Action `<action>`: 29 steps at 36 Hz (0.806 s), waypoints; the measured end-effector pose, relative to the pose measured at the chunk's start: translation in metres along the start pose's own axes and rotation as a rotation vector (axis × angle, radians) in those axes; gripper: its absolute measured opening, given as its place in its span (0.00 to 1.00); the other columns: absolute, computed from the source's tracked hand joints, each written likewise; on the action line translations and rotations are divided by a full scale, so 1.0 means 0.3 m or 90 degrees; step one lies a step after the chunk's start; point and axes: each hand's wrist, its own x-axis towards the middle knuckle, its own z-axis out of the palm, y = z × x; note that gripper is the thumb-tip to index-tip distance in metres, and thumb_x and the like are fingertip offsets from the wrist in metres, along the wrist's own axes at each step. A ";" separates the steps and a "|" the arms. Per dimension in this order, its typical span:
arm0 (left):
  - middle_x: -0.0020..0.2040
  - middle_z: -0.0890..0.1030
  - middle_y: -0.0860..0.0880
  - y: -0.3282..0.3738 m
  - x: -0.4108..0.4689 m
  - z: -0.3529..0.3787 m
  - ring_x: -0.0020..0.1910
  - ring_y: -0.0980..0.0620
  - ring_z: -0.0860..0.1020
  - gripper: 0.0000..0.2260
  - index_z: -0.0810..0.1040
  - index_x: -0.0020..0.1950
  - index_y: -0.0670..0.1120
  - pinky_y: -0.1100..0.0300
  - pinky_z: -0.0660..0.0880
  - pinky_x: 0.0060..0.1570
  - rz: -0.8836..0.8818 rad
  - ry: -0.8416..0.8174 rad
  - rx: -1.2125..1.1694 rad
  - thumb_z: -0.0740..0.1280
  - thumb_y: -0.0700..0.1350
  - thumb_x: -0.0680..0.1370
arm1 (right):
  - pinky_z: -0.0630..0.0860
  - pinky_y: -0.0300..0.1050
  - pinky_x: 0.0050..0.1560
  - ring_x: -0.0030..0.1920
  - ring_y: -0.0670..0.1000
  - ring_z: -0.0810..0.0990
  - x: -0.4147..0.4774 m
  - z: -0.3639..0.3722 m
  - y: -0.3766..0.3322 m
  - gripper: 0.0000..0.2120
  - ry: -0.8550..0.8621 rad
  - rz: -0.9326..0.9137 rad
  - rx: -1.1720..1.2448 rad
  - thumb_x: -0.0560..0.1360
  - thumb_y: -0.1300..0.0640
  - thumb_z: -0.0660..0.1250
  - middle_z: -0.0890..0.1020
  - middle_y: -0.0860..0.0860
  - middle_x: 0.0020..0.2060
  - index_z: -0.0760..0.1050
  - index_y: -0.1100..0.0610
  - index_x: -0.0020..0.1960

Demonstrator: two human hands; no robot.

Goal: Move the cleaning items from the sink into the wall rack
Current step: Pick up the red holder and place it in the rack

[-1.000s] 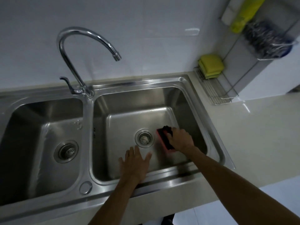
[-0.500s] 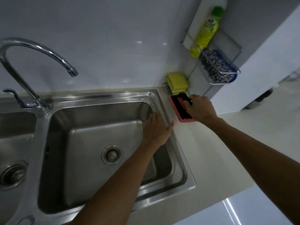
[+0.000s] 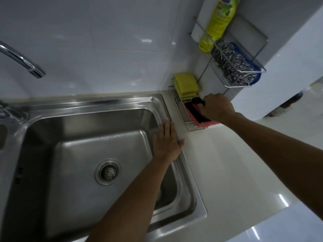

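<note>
My right hand (image 3: 215, 109) grips the black handle of a red scrub brush (image 3: 192, 111), which lies in the lower wire shelf of the wall rack (image 3: 189, 129), just in front of a stack of yellow sponges (image 3: 186, 83). My left hand (image 3: 166, 141) rests flat, fingers apart, on the right rim of the steel sink (image 3: 87, 154). No cleaning item shows in the basin around the drain (image 3: 108, 172).
The rack's upper basket (image 3: 244, 84) holds steel wool scourers (image 3: 230, 65), a blue item and a yellow-green detergent bottle (image 3: 218, 20). The faucet spout (image 3: 22, 62) hangs at the upper left. Pale countertop (image 3: 236, 172) stretches right of the sink.
My right hand lifted the red brush out of the basin and carried it right and back into the lower rack shelf. My left hand moved from the basin's front to its right rim.
</note>
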 end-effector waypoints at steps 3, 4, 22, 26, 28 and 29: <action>0.84 0.35 0.44 0.005 0.000 0.017 0.83 0.42 0.38 0.37 0.38 0.84 0.44 0.38 0.49 0.79 -0.007 0.013 -0.005 0.48 0.64 0.84 | 0.71 0.46 0.41 0.45 0.60 0.78 0.021 0.000 -0.002 0.19 -0.016 0.005 -0.004 0.81 0.46 0.59 0.79 0.60 0.45 0.76 0.63 0.56; 0.84 0.35 0.43 0.007 0.000 0.024 0.83 0.42 0.38 0.37 0.38 0.84 0.44 0.38 0.49 0.79 -0.011 0.018 -0.008 0.48 0.63 0.84 | 0.71 0.46 0.42 0.44 0.59 0.78 0.028 0.002 -0.003 0.19 -0.023 0.009 0.003 0.81 0.47 0.60 0.79 0.59 0.45 0.76 0.63 0.56; 0.84 0.34 0.44 -0.007 0.012 0.081 0.83 0.45 0.35 0.35 0.37 0.84 0.49 0.31 0.47 0.78 -0.036 0.047 -0.040 0.46 0.64 0.83 | 0.75 0.50 0.48 0.56 0.64 0.80 0.075 0.147 -0.044 0.21 -0.036 0.069 0.118 0.79 0.49 0.63 0.80 0.63 0.56 0.71 0.57 0.69; 0.84 0.37 0.43 -0.006 0.009 0.083 0.83 0.45 0.37 0.35 0.39 0.84 0.48 0.31 0.50 0.77 -0.034 0.064 -0.038 0.47 0.64 0.83 | 0.77 0.51 0.50 0.54 0.65 0.81 0.055 0.183 -0.037 0.21 0.000 0.087 0.141 0.79 0.49 0.64 0.81 0.64 0.54 0.71 0.57 0.69; 0.84 0.37 0.43 -0.005 0.008 0.082 0.83 0.44 0.37 0.35 0.40 0.84 0.48 0.31 0.51 0.77 -0.034 0.064 -0.036 0.47 0.64 0.83 | 0.77 0.51 0.49 0.53 0.65 0.81 0.051 0.188 -0.031 0.21 0.006 0.088 0.146 0.79 0.48 0.64 0.82 0.63 0.52 0.71 0.57 0.69; 0.84 0.37 0.43 -0.005 0.007 0.082 0.83 0.44 0.37 0.35 0.39 0.84 0.48 0.31 0.51 0.77 -0.034 0.063 -0.032 0.47 0.64 0.83 | 0.77 0.52 0.49 0.53 0.65 0.81 0.051 0.189 -0.030 0.21 0.005 0.088 0.143 0.79 0.47 0.64 0.82 0.63 0.52 0.72 0.57 0.68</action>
